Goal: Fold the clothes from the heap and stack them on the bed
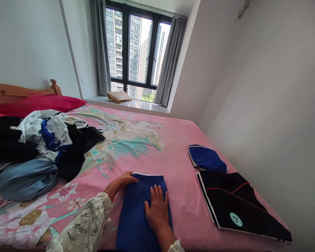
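A folded blue garment with a white strip along its far edge lies lengthwise at the near side of the bed. My left hand is closed at its far left corner, the fingers partly hidden by the cloth's edge. On top of the cloth, my right hand rests flat, fingers stretched out and holding nothing. To the right are a folded black garment with red piping and a round pale badge, and a smaller folded blue garment just beyond it.
A loose heap of clothes in black, white and blue covers the bed's left side, with red pillows behind. The pink flowered bedsheet reaches the right wall. A beige folded bundle sits on the windowsill.
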The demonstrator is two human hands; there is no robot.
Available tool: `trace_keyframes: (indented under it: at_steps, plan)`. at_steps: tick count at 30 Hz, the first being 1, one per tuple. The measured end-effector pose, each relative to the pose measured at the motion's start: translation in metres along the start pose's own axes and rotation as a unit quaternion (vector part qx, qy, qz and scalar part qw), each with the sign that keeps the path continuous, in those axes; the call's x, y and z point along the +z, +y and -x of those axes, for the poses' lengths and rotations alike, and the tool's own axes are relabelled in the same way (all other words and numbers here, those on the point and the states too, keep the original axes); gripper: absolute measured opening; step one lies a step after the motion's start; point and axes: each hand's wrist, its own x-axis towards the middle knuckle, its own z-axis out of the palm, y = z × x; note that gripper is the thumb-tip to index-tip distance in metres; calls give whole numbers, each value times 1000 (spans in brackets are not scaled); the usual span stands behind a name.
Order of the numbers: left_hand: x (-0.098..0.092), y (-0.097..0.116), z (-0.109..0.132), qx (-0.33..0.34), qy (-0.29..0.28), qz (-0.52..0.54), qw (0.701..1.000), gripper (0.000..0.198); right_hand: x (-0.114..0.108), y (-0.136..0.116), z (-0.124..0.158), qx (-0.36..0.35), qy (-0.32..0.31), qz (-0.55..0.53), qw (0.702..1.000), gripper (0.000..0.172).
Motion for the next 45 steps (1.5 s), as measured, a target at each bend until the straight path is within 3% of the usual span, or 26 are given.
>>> trace_keyframes:
  at_steps: [4, 7, 11, 16, 20, 23, 26, 31, 33, 35, 37, 41, 45]
  plan:
    - [18, 3, -7, 7, 66, -6, 998, 34, -4, -1, -1, 4, 4, -14, 1000, 57]
    - [31, 0, 0, 31, 143, -31, 989, 53, -8, 0, -2, 11, 14, -36, 999, 57]
    - [22, -13, 20, 60, 202, -56, 976, 63, -10, 6, 0, 56, 54, -54, 995, 62]
    - [-5, -32, 51, 88, 164, -96, 978, 38, -8, 11, 2, 116, 95, -50, 987, 60]
    - [-4, -26, 57, 70, 136, -99, 983, 29, -4, 9, 2, 104, 102, -60, 988, 58]
    - [4, -15, 51, 53, 134, -93, 985, 28, -3, 8, 1, 107, 126, -91, 982, 63]
    - [13, -9, 51, 41, 161, -97, 981, 38, -6, 14, 0, 157, 142, -164, 963, 74]
    - [40, -14, 87, 85, 218, -139, 962, 55, -18, 43, 3, 232, 85, -364, 898, 77]
    - [54, -15, 106, 155, 198, -179, 951, 51, -24, 54, 3, 245, 49, -388, 887, 72]
    - [67, -12, 120, 240, 147, -234, 931, 46, -28, 60, 1, 250, 15, -388, 887, 64]
    - [79, -8, 125, 283, 94, -278, 913, 45, -32, 60, -2, 243, -17, -392, 887, 56]
    - [96, -6, 118, 234, 55, -295, 925, 46, -38, 57, -2, 214, -37, -400, 891, 47]
    - [100, -13, 113, 241, 55, -295, 923, 47, -42, 54, 11, 203, -13, -384, 901, 44]
